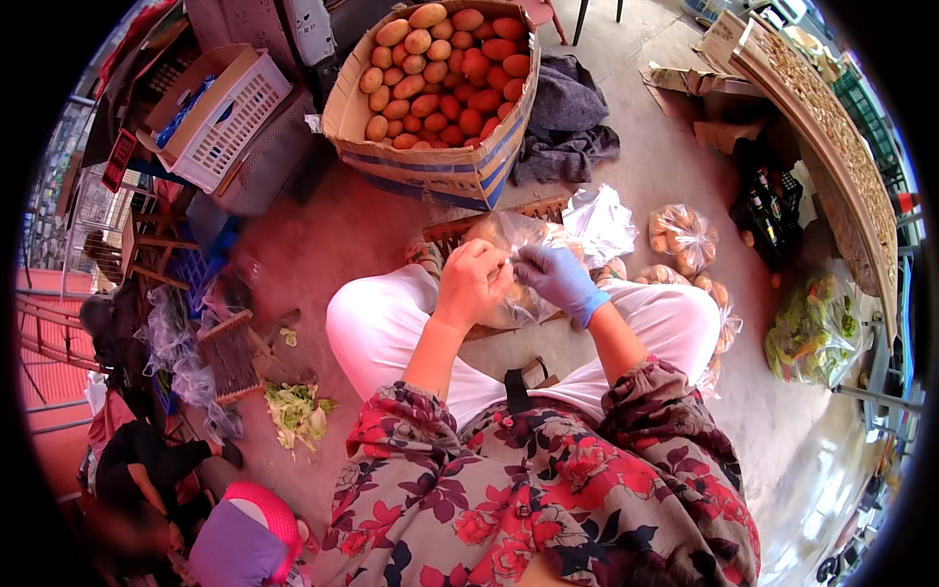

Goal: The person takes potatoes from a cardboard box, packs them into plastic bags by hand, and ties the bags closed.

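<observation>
My left hand [472, 284] is bare and grips the top of a clear plastic bag [518, 240] holding a few tan fruits. My right hand [555, 277], in a blue glove, pinches the same bag's neck from the other side. Both hands meet over my knees, which are in white trousers. The bag rests between my legs, above a low wooden crate [450, 230]. A large cardboard box [430, 166] heaped with orange and red fruits [445, 73] stands just beyond.
Filled clear bags of fruit [683, 238] lie on the floor to the right, with an empty plastic bag [602, 223] and a bag of green vegetables [817, 328]. A white plastic basket [225, 122] sits far left. Leaf scraps [298, 411] lie lower left, near another person [147, 460].
</observation>
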{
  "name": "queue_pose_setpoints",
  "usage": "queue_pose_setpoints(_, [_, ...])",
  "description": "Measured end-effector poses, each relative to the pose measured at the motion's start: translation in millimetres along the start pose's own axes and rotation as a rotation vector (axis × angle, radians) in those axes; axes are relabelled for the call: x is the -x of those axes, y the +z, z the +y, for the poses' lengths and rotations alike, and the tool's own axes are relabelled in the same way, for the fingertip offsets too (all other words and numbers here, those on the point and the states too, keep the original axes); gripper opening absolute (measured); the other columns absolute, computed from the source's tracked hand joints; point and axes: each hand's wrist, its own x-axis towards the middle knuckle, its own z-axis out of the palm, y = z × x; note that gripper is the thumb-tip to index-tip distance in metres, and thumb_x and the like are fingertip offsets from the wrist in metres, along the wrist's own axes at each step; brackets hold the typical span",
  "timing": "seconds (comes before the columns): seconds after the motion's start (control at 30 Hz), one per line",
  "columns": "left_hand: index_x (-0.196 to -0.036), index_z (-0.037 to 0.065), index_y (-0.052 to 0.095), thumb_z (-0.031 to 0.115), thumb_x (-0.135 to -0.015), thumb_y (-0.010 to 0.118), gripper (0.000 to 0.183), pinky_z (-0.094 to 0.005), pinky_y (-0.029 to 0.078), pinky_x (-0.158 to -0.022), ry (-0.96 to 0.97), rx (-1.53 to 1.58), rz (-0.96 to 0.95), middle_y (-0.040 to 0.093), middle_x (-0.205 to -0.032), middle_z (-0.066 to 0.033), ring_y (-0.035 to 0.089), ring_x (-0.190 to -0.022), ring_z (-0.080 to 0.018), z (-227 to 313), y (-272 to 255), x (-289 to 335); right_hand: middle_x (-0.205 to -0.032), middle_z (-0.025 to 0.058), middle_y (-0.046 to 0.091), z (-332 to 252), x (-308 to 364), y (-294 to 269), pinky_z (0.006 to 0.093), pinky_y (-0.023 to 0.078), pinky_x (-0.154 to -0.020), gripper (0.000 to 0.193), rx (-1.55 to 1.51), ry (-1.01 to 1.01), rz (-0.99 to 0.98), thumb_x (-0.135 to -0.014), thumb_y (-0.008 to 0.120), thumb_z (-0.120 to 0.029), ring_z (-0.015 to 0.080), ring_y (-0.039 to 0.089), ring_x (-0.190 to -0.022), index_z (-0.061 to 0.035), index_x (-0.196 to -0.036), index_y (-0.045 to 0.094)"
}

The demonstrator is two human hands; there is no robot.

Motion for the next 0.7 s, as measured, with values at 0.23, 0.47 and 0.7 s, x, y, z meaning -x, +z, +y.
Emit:
queue_pose_setpoints(0.23, [-0.081, 0.005, 0.059, 0.015, -0.076, 0.063, 0.011, -0.0366, 0.044, -0.079, -0.023, 0.051, -0.125, 0.058, -0.085, -0.0090, 0.056, -0.088, -0.0286, -10.9, -9.5, 17.8, -0.072, 0.0197, 0.059, -8.8, 0.5, 5.6, 0.0425, 0.045, -0.059, 0.023, 0.248, -0.122, -0.185, -0.083, 0.056, -0.027, 0.0393, 0.057, -0.069, -0.0049, -0.081, 0.059])
queue_pose_setpoints(0.47, [-0.119, 0.002, 0.046, 0.029, -0.080, 0.062, 0.050, -0.0405, 0.037, -0.094, -0.556, -0.024, -0.009, 0.052, -0.116, -0.0176, 0.048, -0.109, -0.0347, -63.1, 12.4, 62.1, -0.066, 0.0132, 0.062, -37.0, 3.7, -0.9, 0.0350, 0.047, -0.057, 0.032, -0.037, 0.057, 0.014, -0.091, 0.049, -0.026, 0.0247, 0.061, -0.060, 0.0007, -0.078, 0.060])
queue_pose_setpoints(0.7, [-0.140, 0.004, 0.021, 0.035, -0.083, 0.061, 0.077, -0.0405, 0.025, -0.105, -0.935, 0.281, -0.112, 0.022, -0.141, -0.0237, 0.029, -0.129, -0.0351, -61.4, 45.3, 81.2, -0.065, 0.0041, 0.055, -67.5, 1.1, 2.2, 0.0267, 0.043, -0.056, 0.032, -0.667, -0.034, 0.340, -0.093, 0.044, -0.021, 0.0115, 0.052, -0.060, 0.0013, -0.073, 0.055])
